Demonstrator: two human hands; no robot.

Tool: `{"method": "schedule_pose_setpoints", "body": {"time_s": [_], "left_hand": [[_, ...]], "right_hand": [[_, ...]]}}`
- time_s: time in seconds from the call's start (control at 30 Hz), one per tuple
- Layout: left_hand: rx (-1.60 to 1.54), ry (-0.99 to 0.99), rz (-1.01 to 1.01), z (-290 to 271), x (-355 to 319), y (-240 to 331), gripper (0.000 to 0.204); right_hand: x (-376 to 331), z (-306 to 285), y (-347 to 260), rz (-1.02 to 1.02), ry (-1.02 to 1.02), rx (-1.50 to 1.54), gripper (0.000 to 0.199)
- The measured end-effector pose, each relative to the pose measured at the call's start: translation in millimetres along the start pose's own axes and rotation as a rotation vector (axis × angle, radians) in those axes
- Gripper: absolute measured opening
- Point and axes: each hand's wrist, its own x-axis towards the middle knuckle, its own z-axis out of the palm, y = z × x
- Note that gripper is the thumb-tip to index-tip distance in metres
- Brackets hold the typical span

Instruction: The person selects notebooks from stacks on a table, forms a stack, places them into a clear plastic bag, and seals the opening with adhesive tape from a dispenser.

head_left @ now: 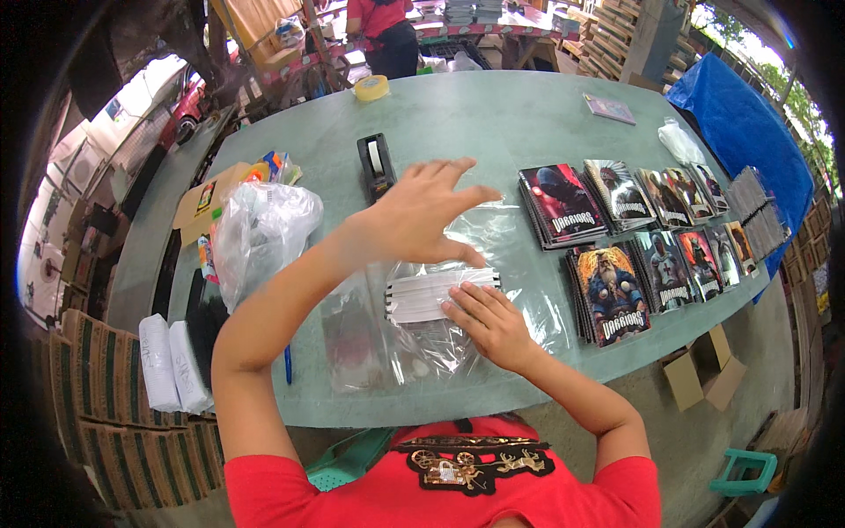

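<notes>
A white layered bundle (414, 301) with dark marks at both ends lies on clear plastic wrap (431, 359) in front of me. I cannot make out exactly what the bundle is. My right hand (495, 327) rests on its right side, with the fingers stretched out flat. Above the bundle, my left hand (427, 211) is raised with its fingers spread and nothing in them. Just beyond that hand stands a black tape dispenser (377, 167). More flat clear plastic (352, 339) lies to the bundle's left.
Spiral notebooks (609, 295) with illustrated covers stand in rows of stacks on the right of the green table (475, 106). At left are a plastic bag (264, 233), white packages (172, 361) and a blue pen (288, 363). A yellow tape roll (371, 88) sits at the far edge.
</notes>
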Motion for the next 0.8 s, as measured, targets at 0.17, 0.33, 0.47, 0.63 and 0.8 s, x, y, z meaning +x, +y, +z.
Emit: {"method": "schedule_pose_setpoints", "body": {"time_s": [0.17,0.33,0.47,0.63,0.8], "left_hand": [[-0.011,-0.585,-0.09,12.8,-2.6,-38.3,0.028],[-0.008,-0.555,0.169,-44.9,-20.1,6.1,0.015],[0.015,-0.364,0.282,-12.9,-21.9,11.9,0.007],[0.127,-0.423,0.387,21.2,-17.0,13.8,0.01],[0.174,-0.454,0.35,31.5,-20.2,14.9,0.01]], "right_hand": [[-5.4,4.8,4.5,-0.022,-0.036,-0.014,0.043],[0.9,-1.8,2.9,-0.017,-0.092,-0.047,0.045],[5.5,-3.6,2.6,-0.045,-0.069,-0.027,0.046],[-1.8,9.9,4.3,0.004,0.036,0.043,0.044],[1.3,5.3,0.7,0.055,0.003,0.069,0.04]]}}
